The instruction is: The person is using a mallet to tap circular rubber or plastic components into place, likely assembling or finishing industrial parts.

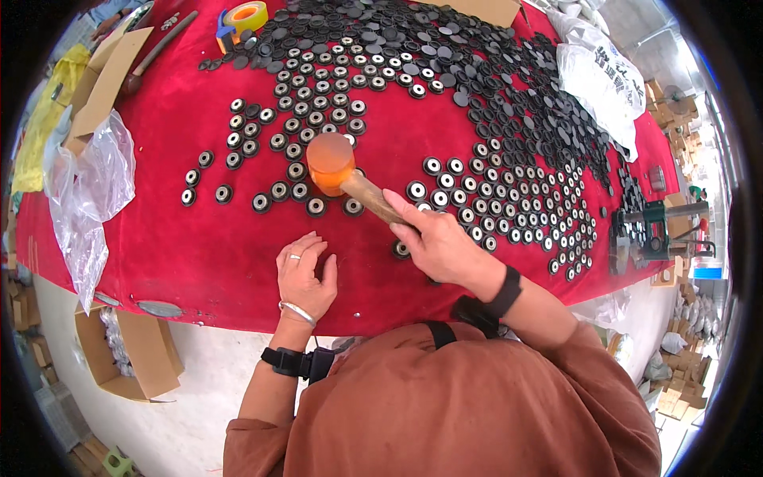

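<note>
"So, what's held?"
"One orange mallet [331, 161], the right hand [443, 242] closed round its handle."
"And the left hand [307, 280]?"
"Empty, thumb spread, apart from the other, on the mallet's near side, above the red table [199, 274]."
"Metal-centred wheels [300, 191]?"
"Dozens around the mallet, too crowded to count; one yellow tape roll [245, 15] lies beyond it, leftward."
</note>
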Demonstrator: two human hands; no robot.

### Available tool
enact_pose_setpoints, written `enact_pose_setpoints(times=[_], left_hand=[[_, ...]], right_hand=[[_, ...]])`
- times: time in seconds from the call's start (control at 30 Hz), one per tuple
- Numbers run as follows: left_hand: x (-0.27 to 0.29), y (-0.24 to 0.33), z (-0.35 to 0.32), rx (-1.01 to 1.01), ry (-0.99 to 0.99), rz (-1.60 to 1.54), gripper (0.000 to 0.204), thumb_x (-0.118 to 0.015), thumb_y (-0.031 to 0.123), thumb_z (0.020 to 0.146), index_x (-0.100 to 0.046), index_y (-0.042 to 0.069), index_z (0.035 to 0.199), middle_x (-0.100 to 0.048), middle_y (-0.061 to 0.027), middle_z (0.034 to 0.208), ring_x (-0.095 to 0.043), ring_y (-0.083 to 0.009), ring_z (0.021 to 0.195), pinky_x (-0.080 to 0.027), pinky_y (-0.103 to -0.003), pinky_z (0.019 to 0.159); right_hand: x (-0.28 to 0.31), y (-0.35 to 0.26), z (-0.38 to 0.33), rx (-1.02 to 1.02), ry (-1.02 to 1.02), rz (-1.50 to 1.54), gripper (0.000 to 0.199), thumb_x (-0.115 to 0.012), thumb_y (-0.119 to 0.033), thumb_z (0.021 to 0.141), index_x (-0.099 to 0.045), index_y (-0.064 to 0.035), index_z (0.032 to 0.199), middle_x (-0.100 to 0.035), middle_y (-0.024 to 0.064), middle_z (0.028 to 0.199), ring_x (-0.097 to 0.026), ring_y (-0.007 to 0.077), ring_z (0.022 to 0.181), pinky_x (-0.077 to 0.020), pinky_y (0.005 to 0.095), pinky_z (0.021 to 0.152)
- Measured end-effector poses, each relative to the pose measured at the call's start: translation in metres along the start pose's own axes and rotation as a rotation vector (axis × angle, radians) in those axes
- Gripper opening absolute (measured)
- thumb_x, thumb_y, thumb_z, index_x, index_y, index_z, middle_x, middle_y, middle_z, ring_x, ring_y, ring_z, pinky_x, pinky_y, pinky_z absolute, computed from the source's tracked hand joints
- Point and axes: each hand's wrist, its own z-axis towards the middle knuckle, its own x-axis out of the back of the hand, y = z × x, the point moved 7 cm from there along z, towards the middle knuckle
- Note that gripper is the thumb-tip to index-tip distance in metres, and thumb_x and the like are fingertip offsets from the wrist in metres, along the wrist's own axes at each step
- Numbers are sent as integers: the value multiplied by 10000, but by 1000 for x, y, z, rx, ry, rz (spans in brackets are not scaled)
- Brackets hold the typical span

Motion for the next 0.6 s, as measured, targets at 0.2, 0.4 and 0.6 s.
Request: enact_pose_setpoints(times=[0.2,0.4,0.6], left_hand=[[1,-12,-10,103,72,-89,224,-658,5,782,-619,25,1002,-647,-146,1079,-619,-311,1021,-466,-396,927],[3,-10,-3,61,101,-124,322,-635,-7,791,-588,-14,1110,-589,-191,1171,-575,-355,1095,-458,-418,975],[-20,19,46,-148,-79,13,557,-677,128,825,-471,-73,1302,-459,-241,1379,-428,-398,1299,-353,-480,1090]], right_hand=[[15,-38,-12,180,81,165,558,-579,-163,937,-381,-144,1458,-586,238,771,-590,411,615,-482,468,599],[-3,-20,-6,35,-28,173,523,-579,-144,934,-415,-109,1430,-637,255,832,-651,405,725,-520,448,658],[52,11,-54,-294,156,404,499,-566,-104,947,-440,-61,1429,-710,110,1015,-622,106,733,-521,291,752]])
